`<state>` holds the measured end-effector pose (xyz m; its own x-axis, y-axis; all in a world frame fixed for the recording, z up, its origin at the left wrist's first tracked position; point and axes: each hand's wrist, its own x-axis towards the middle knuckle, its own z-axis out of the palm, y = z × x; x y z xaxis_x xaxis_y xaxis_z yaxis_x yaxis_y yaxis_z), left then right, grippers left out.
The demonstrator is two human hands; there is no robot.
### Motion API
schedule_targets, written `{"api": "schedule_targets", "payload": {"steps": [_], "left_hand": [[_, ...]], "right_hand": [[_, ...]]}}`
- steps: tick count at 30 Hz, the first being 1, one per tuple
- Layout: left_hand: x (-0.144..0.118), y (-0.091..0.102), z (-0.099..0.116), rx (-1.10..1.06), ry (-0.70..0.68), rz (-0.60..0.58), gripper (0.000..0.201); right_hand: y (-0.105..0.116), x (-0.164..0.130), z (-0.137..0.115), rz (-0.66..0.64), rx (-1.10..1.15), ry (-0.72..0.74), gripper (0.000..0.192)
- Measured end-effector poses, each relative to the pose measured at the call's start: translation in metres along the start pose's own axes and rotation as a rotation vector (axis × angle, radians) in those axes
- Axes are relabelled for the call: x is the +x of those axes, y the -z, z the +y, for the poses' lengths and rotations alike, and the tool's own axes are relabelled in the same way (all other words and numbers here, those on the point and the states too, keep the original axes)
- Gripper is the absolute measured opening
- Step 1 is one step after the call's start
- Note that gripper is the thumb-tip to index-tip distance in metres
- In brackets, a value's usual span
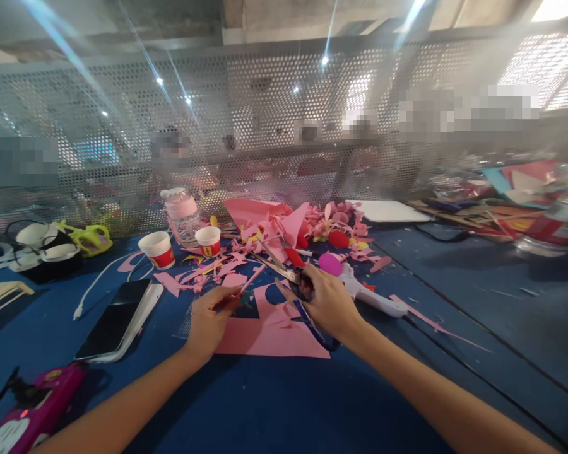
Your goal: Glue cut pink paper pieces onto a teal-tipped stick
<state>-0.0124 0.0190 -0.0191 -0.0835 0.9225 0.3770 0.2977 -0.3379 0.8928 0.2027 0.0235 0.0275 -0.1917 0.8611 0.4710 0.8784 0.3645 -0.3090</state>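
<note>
My right hand (330, 301) is closed round a pair of scissors (288, 272) with dark handles; the blades stand apart and point away to the upper left. My left hand (209, 323) pinches a narrow piece of pink paper (252, 280), its free end close to the scissor blades but apart from them. Below both hands a pink paper sheet (269, 340) lies on the blue table, with shapes cut out of its upper part. Beyond the blades is a heap of pink paper scraps (236, 258) mixed with red, yellow and purple pieces.
A white glue gun (381, 302) with a black cord lies right of my right hand. To the left are paper cups (159, 251), a pink-lidded jar (182, 217), a phone (116, 318) and a purple device (42, 410). A plastic bottle (556, 224) lies far right. A perforated metal screen (265, 139) closes off the back.
</note>
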Motion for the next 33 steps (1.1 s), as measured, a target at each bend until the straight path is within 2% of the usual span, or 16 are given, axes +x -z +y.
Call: {"api": "schedule_targets", "payload": {"steps": [15,33], "left_hand": [[0.0010,0.0020,-0.0044,0.095,-0.122,0.102,0.013],[0.0010,0.0022,-0.0042,0.093,-0.142,0.117,0.012]], "right_hand": [[0.0052,0.0024,-0.0029,-0.131,0.176,0.009,0.033],[0.0041,0.0019,-0.0007,-0.129,0.218,0.038,0.032]]}}
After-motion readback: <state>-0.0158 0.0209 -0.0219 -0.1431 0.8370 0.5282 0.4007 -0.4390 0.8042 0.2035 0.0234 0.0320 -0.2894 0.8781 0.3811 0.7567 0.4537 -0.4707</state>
